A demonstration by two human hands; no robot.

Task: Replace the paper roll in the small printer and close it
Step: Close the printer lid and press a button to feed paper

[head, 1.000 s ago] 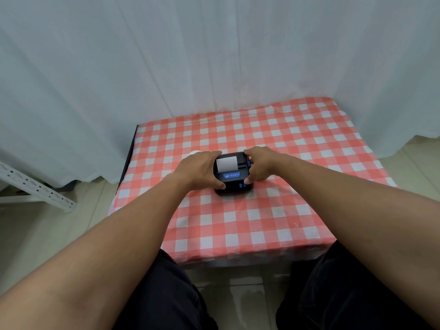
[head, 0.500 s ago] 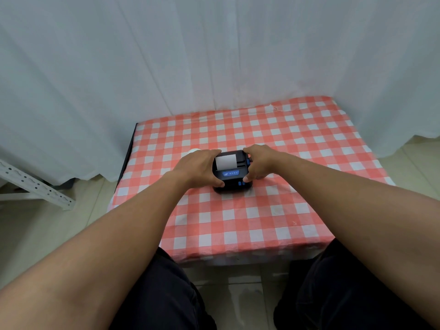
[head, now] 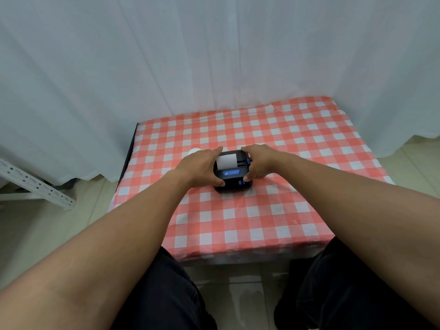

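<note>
A small black printer (head: 234, 178) with a blue label and blue side buttons sits in the middle of the red-and-white checked table (head: 250, 220). White paper (head: 225, 161) shows at its top. My left hand (head: 202, 166) clasps the printer's left side, thumb at the front corner. My right hand (head: 258, 163) clasps its right side, thumb by the blue buttons. A white roll (head: 194, 151) peeks out on the cloth just behind my left hand, mostly hidden.
White curtains (head: 214, 55) hang close behind and to both sides of the table. A white perforated metal bracket (head: 35, 184) lies on the tiled floor at the left. My dark-trousered knees sit under the table's near edge.
Both hands stay on the printer's sides. My left fingers have spread a little along the top edge. The view has shifted slightly; the printer has not visibly moved.
</note>
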